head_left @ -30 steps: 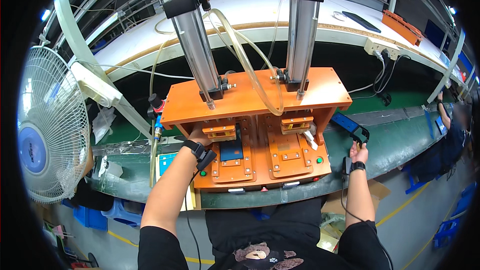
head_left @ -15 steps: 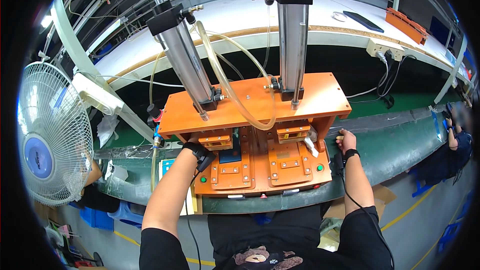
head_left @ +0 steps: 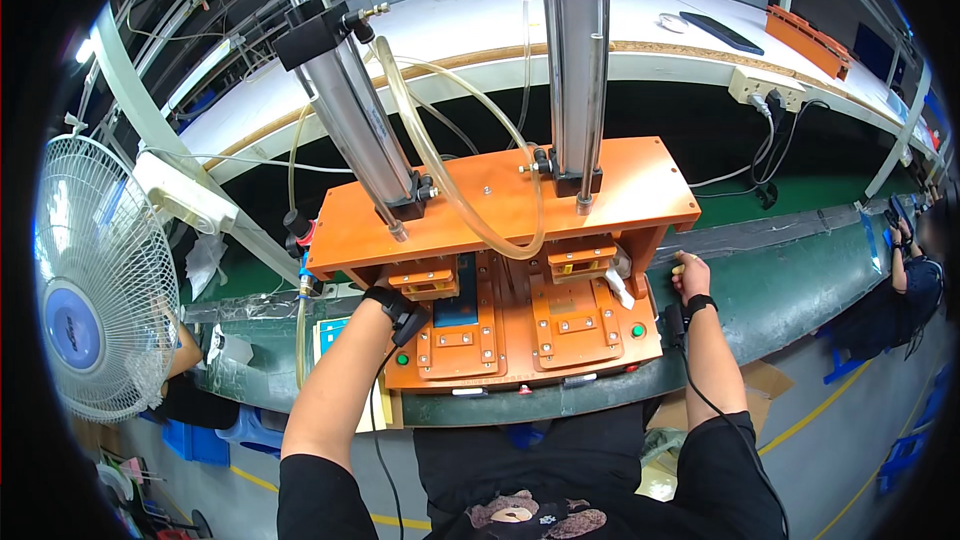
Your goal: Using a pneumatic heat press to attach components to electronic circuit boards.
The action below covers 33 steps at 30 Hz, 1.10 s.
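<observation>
I had my left hand tucked under the orange press on a green worktop, just left of a dark blue panel that lay flat on the left fixture. The panel's long axis ran away from me, toward the back of the machine, so its left edge faced that hand, by far the nearer of the two. The left pressing block overhung the gap and hid the fingers; whether they were open, closed or touching the panel, I could not tell from my distant seat.

My right hand was outside the press, beside its right wall, its fingers curled closed with nothing visible in them. Between it and the panel stood that wall, a crumpled white cloth and the right fixture.

Two steel cylinders, the left one leaning in my view and the right one near upright, rose over the scene, joined by looping clear tubing. A black cable trailed from my left wrist, a white fan stood at far left, and a co-worker sat at far right.
</observation>
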Each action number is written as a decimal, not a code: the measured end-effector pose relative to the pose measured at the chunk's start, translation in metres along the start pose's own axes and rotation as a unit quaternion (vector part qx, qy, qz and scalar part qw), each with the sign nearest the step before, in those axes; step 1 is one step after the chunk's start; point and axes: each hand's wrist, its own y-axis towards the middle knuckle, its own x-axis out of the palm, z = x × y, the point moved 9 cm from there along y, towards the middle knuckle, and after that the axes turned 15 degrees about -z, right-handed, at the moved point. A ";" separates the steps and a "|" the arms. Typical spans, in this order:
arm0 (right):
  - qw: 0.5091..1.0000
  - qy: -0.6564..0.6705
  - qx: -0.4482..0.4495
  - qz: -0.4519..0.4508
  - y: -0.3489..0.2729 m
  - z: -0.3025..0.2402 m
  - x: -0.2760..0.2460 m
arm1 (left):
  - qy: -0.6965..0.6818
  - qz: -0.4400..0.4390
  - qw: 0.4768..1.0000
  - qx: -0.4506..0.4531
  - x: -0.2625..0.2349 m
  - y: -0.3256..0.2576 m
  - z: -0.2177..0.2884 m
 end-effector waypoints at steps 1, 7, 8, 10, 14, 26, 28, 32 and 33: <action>1.000 -0.003 0.004 0.010 -0.001 0.000 -0.001 | 0.000 -0.005 1.000 0.000 0.002 -0.001 0.001; 1.000 0.011 -0.007 0.001 -0.001 -0.001 0.000 | -0.004 -0.029 1.000 -0.002 0.008 -0.011 0.005; 1.000 0.014 -0.013 -0.005 0.000 -0.002 0.000 | -0.006 -0.033 0.999 -0.003 0.009 -0.014 0.005; 1.000 0.011 -0.009 -0.002 0.000 -0.001 0.000 | -0.007 -0.039 0.999 -0.003 0.010 -0.016 0.005; 1.000 0.014 -0.012 -0.005 0.001 0.000 0.000 | -0.008 -0.053 0.999 -0.004 0.011 -0.016 0.004; 1.000 -0.008 -0.009 -0.002 0.003 0.002 -0.002 | -0.154 -0.049 0.986 -0.042 0.008 -0.064 0.011; 1.000 -0.017 -0.004 0.002 0.002 0.003 -0.003 | -0.146 -0.038 0.989 -0.001 0.006 -0.063 0.025; 0.999 0.027 0.001 -0.019 0.000 0.005 -0.006 | -0.181 0.020 0.978 0.099 0.006 -0.108 0.049; 0.999 0.034 -0.002 -0.028 -0.001 0.005 -0.006 | -0.106 0.043 0.985 0.129 0.005 -0.125 0.060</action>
